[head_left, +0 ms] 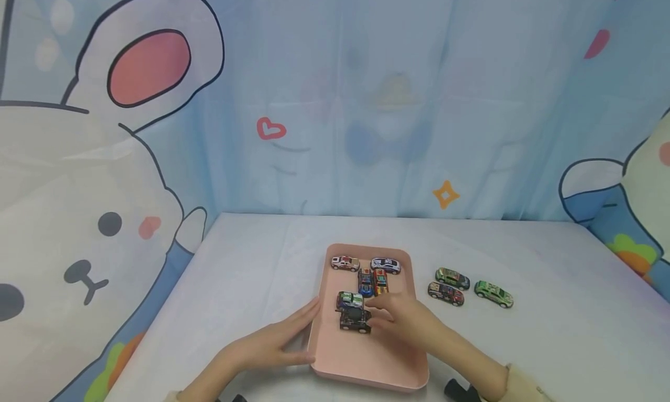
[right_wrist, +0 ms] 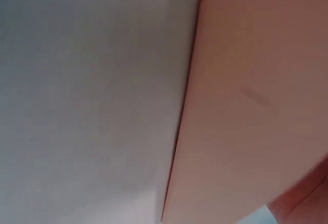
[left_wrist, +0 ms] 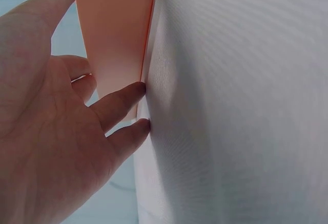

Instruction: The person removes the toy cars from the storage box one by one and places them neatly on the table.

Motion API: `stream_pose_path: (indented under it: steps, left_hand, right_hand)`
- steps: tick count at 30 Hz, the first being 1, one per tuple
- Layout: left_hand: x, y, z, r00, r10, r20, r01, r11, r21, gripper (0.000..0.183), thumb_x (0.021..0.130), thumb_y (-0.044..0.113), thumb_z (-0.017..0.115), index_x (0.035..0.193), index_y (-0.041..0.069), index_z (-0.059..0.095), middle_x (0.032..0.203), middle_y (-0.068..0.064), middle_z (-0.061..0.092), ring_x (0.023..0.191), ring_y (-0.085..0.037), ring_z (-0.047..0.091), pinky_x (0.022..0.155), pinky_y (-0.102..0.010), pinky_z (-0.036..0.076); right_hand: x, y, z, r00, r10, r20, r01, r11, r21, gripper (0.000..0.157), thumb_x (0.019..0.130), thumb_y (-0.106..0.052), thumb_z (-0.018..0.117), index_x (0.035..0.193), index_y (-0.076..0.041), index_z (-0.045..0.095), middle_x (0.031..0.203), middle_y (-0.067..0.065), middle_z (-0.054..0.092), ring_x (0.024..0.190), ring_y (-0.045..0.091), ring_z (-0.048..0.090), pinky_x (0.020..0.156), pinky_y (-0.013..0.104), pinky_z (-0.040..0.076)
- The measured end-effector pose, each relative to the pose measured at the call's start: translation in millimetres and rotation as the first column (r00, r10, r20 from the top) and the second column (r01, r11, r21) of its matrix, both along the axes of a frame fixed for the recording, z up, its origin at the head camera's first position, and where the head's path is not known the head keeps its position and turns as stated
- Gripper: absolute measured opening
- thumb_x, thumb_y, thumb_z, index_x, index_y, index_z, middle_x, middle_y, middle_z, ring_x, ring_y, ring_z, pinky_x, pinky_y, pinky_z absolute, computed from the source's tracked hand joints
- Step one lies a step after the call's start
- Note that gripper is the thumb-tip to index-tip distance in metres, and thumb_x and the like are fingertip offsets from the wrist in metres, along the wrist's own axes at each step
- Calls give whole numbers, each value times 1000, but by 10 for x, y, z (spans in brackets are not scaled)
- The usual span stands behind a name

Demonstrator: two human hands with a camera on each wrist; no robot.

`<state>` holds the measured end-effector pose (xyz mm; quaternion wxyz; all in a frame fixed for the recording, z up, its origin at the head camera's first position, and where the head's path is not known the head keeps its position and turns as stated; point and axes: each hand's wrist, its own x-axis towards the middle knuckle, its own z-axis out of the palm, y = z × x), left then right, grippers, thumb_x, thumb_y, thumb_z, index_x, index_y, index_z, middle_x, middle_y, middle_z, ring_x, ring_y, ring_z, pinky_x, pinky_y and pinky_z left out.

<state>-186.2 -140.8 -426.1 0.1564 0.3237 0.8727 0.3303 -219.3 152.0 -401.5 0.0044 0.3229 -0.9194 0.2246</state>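
A pink tray (head_left: 371, 367) lies on the white table with several toy cars in it. My left hand (head_left: 272, 341) rests against the tray's left side with spread fingers, and the left wrist view shows its fingertips (left_wrist: 137, 88) along the outer wall. Inside the tray, my right hand (head_left: 405, 320) pinches the right end of a black toy car (head_left: 355, 320). Directly beyond that car sits a green-and-white one (head_left: 349, 300). In the right wrist view only a bit of the hand (right_wrist: 307, 198) shows, past the tray's wall (right_wrist: 246, 121).
Farther up the tray stand a blue car (head_left: 365, 283), a red-and-yellow car (head_left: 380, 281), a white-and-red car (head_left: 345, 263) and a white-and-black car (head_left: 385, 266). Right of the tray are two green cars (head_left: 494, 294) (head_left: 452, 278) and a dark red-and-black car (head_left: 446, 294). A printed curtain (head_left: 335, 99) hangs behind.
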Motion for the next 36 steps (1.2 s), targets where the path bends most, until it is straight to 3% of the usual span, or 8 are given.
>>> stream_pose_path:
  steps: [7,13,26,36]
  left_hand:
    - [-4,-5,4,1000,-6,-18,6,1000,-2,87,87,54,57,152,24,8,155,9,4,137,-20,18,107,-44,25]
    - [-1,-4,14,1000,-8,-18,8,1000,-5,87,87,54,57,152,24,9,155,9,5,137,-21,19,107,-44,26]
    - [11,-1,19,1000,-10,-11,10,1000,5,86,86,54,57,152,24,9,155,10,5,137,-21,19,107,-44,25]
    - [10,5,14,1000,-6,-14,6,1000,13,87,86,55,57,152,25,9,155,9,6,137,-20,19,107,-45,26]
  right_hand:
    - [23,-79,-66,999,31,16,-31,999,-9,35,77,-22,76,105,-2,69,100,6,69,93,20,64,80,34,53]
    - [23,-103,-98,999,34,-21,-34,999,6,38,75,-21,78,107,-3,68,101,5,68,94,20,64,81,34,52]
    - [15,-210,-120,997,11,-77,-8,999,33,29,74,-20,78,98,-7,68,92,2,68,83,13,63,74,30,54]
    - [21,-215,-111,995,41,-86,-40,999,13,29,72,-13,80,96,-4,67,89,5,67,78,13,64,65,22,54]
